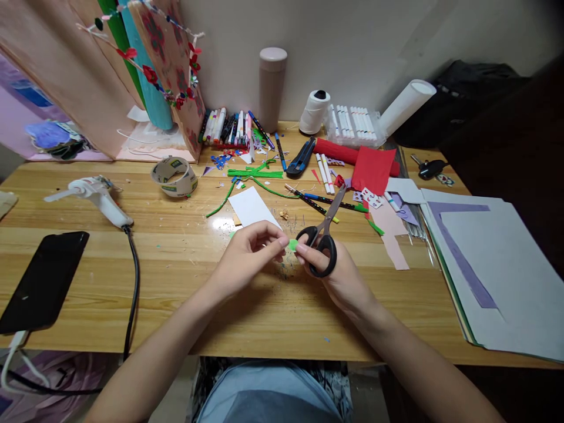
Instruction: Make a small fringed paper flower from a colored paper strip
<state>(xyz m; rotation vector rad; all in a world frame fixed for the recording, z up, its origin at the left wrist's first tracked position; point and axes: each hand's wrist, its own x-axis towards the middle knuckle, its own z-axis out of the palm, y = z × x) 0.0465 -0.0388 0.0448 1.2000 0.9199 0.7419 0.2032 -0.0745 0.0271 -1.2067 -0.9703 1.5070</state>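
Observation:
Between my two hands is a small round piece of green paper [293, 245]. My left hand [251, 249] is closed in a pinch at the left edge of the green paper. With thumb and fingertips, my right hand [337, 270] pinches its other side. Black-handled scissors [326, 232] hang on the fingers of that same right hand, blades pointing up and away from me. A white card [253, 205] lies on the table just beyond my left hand.
Left are a hot glue gun [103, 200], a phone [44, 282] and a tape roll [174, 177]. Markers [229, 128], a utility knife [301, 157], red paper [373, 169] and scraps spread behind the hands. A paper stack [520, 252] lies right; the table's front edge is near.

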